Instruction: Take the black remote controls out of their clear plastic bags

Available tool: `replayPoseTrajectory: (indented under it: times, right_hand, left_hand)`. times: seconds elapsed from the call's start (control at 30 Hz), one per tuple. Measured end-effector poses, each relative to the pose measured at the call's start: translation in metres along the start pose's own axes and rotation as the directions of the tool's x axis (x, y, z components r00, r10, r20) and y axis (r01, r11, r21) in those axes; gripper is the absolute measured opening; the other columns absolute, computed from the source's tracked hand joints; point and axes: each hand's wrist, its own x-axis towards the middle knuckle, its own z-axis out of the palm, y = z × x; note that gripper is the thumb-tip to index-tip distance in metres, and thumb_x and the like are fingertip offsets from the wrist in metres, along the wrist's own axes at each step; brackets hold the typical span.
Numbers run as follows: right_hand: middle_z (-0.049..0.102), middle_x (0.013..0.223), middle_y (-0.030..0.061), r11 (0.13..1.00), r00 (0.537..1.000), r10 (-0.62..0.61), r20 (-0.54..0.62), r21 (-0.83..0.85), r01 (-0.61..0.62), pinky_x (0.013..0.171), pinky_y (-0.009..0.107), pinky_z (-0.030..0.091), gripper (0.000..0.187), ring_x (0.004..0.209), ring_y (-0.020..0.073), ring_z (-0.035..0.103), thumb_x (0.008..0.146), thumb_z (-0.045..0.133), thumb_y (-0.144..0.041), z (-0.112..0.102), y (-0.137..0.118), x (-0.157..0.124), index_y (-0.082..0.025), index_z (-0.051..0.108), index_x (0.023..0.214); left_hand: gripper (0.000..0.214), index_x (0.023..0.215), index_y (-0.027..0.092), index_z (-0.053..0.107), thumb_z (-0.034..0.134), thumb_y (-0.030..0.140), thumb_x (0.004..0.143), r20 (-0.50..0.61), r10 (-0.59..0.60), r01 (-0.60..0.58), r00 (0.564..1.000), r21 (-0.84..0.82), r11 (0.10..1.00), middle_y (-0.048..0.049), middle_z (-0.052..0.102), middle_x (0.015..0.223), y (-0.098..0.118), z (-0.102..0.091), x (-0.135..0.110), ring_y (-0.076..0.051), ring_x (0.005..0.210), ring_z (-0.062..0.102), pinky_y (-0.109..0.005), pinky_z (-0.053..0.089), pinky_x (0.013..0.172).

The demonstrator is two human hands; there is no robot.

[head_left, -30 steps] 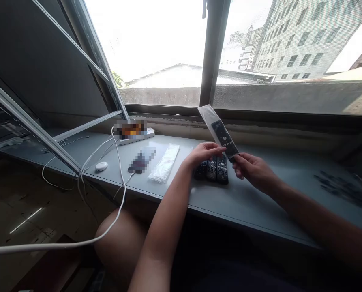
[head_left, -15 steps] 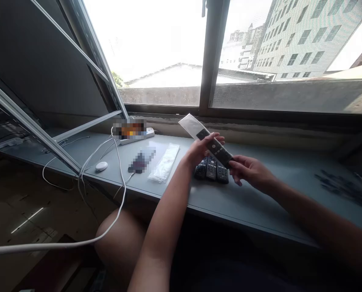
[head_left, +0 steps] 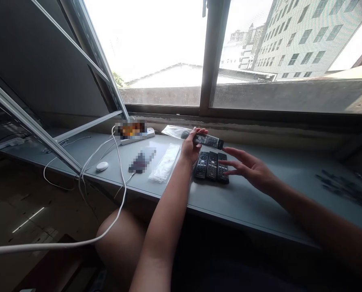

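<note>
My left hand (head_left: 193, 147) is wrapped round a black remote control (head_left: 209, 140) that sits mostly inside a clear plastic sleeve (head_left: 171, 131). The sleeve's loose end points left, and the remote's dark end sticks out to the right. Close to that end is my right hand (head_left: 244, 164), its fingers spread and nothing held in them. One fingertip is near the bagged remote; whether it touches cannot be made out. Below, several black remotes (head_left: 211, 166) lie side by side on the grey table (head_left: 260, 207), partly behind my right fingers.
A stack of clear plastic sleeves (head_left: 165, 164) lies left of my forearm. Further left are a blurred-out phone-like item (head_left: 142, 160), a round white object (head_left: 102, 166) and a power strip (head_left: 137, 137). A white cable (head_left: 121, 202) hangs across the front edge. Dark items (head_left: 345, 188) lie far right.
My right hand has let go of the remote's end and spread its fingers. In my left hand the bagged remote has turned flatter, its sleeve end swinging down and left.
</note>
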Motion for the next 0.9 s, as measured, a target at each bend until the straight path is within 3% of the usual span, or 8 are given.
replayPoseTrajectory:
  times: [0.13, 0.37, 0.5, 0.67, 0.9]
  right_hand:
    - [0.054, 0.179, 0.0052, 0.999, 0.999, -0.011, 0.038, -0.039, 0.012, 0.094, 0.055, 0.077, 0.056, 0.145, 0.0454, 0.07, 0.102, 0.087, -0.055, -0.001, 0.0, -0.001, -0.043, 0.074, 0.156]
    - [0.046, 0.185, 0.0022, 0.999, 0.989, -0.035, 0.145, -0.016, 0.038, 0.094, 0.054, 0.077, 0.045, 0.146, 0.0457, 0.07, 0.104, 0.086, -0.052, -0.002, 0.005, -0.001, -0.044, 0.081, 0.148]
    - [0.041, 0.187, 0.0026, 0.997, 0.98, -0.069, 0.184, -0.012, 0.073, 0.094, 0.054, 0.077, 0.045, 0.145, 0.046, 0.071, 0.104, 0.085, -0.05, -0.001, 0.01, -0.002, -0.045, 0.08, 0.149]
    - [0.034, 0.19, 0.0014, 0.995, 0.971, -0.095, 0.219, -0.015, 0.101, 0.096, 0.056, 0.075, 0.042, 0.145, 0.0472, 0.07, 0.105, 0.084, -0.05, 0.0, 0.013, -0.004, -0.044, 0.082, 0.146]
    - [0.051, 0.18, 0.0071, 0.996, 0.973, -0.081, 0.218, -0.024, 0.088, 0.093, 0.054, 0.076, 0.047, 0.13, 0.0428, 0.08, 0.102, 0.088, -0.051, 0.004, 0.012, -0.005, -0.041, 0.082, 0.148]
  left_hand:
    - [0.016, 0.112, 0.013, 0.081, 0.073, 0.026, 0.108, 0.016, 0.004, -0.004, 1.0, -0.009, 1.0, -0.0129, 0.084, 0.119, -0.002, 0.001, -0.002, -0.016, 0.106, 0.08, -0.014, 0.034, 0.05]
    - [0.02, 0.1, 0.012, 0.084, 0.082, 0.032, 0.101, 0.157, -0.062, 0.036, 0.986, 0.165, 0.986, -0.0119, 0.085, 0.107, -0.015, -0.006, 0.002, -0.01, 0.082, 0.075, -0.017, 0.035, 0.052]
    - [0.03, 0.102, 0.012, 0.085, 0.09, 0.04, 0.093, 0.216, -0.096, 0.037, 0.972, 0.262, 0.964, -0.014, 0.086, 0.108, -0.024, -0.009, 0.004, -0.014, 0.084, 0.076, -0.021, 0.044, 0.061]
    - [0.037, 0.108, 0.014, 0.085, 0.093, 0.045, 0.09, 0.296, -0.122, 0.016, 0.947, 0.338, 0.941, -0.0137, 0.085, 0.116, -0.028, -0.01, 0.002, -0.014, 0.088, 0.076, -0.021, 0.041, 0.06]
    - [0.043, 0.108, 0.012, 0.081, 0.099, 0.043, 0.084, 0.376, -0.239, 0.085, 0.895, 0.381, 0.921, -0.0133, 0.083, 0.115, -0.036, -0.012, 0.0, -0.016, 0.092, 0.077, -0.025, 0.051, 0.074]
